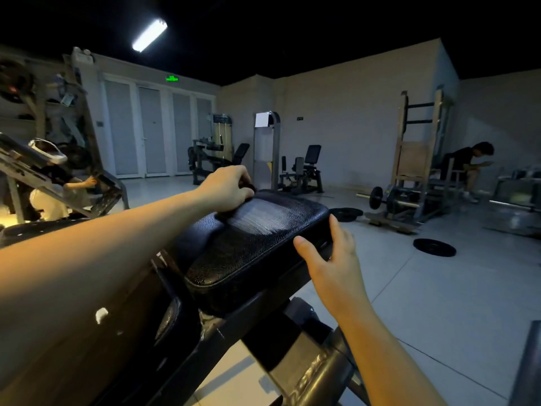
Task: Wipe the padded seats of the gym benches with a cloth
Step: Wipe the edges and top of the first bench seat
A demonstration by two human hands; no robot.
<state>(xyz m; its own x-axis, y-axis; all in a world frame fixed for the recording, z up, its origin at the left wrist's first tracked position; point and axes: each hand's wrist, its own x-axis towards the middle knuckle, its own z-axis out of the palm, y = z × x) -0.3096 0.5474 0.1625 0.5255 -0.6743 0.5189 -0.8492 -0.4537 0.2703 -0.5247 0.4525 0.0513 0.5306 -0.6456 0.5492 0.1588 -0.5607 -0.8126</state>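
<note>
Dim gym hall, machines along the far wall. The left hand grips a dark cloth at the far left edge of the padded seat; the right hand clamps the seat's right edge. Wet streaks mark the far part, while the near part looks unwiped.

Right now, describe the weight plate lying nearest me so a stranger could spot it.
Find the tall tan rack on the right, a loaded barbell at its foot. Two black plates lie on the floor before it. The nearer plate sits alone on open tiles; the other plate lies by the padded seat's far end.
</note>
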